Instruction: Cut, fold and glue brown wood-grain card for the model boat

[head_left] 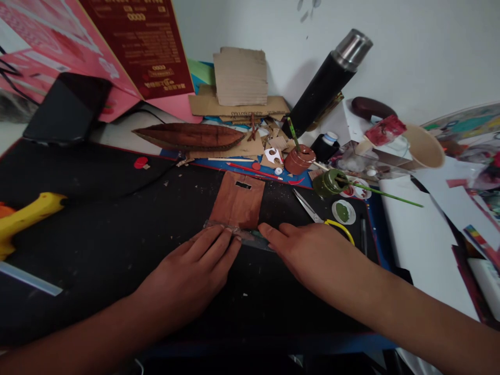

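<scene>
A brown painted cardboard piece with a small rectangular slot lies on the black mat. Along its near edge lies a clear ruler. My left hand lies flat with fingers stretched out, the fingertips pressing on the ruler's left part. My right hand also lies flat, its fingertips touching the ruler's right part at the cardboard's corner. Neither hand grips anything.
Scissors with yellow handles lie right of the cardboard. A yellow glue gun is at the left. Behind are a brown model boat, a black flask, paint pots, a green brush, cardboard scraps and white paper.
</scene>
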`<state>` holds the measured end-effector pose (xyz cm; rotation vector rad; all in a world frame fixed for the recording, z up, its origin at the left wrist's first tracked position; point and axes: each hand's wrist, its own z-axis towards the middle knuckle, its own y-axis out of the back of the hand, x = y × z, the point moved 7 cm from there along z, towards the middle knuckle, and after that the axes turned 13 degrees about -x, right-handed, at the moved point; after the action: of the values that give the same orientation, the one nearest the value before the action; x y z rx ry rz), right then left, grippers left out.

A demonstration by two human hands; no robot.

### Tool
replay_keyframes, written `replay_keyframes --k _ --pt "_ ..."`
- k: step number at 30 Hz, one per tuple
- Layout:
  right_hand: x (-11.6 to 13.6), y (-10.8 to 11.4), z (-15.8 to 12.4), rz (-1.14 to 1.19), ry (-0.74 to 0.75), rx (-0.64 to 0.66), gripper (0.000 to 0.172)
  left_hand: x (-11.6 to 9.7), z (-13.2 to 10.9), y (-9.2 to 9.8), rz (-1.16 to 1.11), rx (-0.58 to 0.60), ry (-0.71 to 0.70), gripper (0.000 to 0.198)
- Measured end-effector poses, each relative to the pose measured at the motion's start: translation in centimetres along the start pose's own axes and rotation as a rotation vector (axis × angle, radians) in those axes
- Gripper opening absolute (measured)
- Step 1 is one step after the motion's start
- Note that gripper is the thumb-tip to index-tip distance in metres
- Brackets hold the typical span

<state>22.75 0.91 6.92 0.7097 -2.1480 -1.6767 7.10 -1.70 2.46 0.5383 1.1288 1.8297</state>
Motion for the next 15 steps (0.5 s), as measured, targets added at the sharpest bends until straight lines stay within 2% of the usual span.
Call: replay_keyframes --k 6,10,15 --pt "-0.15 0.06 -0.06 0.012 -0.007 -0.011 0.052 0.06 -0.03 0.05 -0.006 -0.002 0.007 0.044" --pt "-0.24 0.06 -0.07 0.021 0.017 -0.063 0.048 0.01 -0.19 -0.13 -0.002 0.001 0.003 0.045" --pt "-0.21 -0.16 -0.08 0.016 0.045 -0.078 0.051 -0.02 -0.18 -0.10 0.003 -0.010 0.004 0.044"
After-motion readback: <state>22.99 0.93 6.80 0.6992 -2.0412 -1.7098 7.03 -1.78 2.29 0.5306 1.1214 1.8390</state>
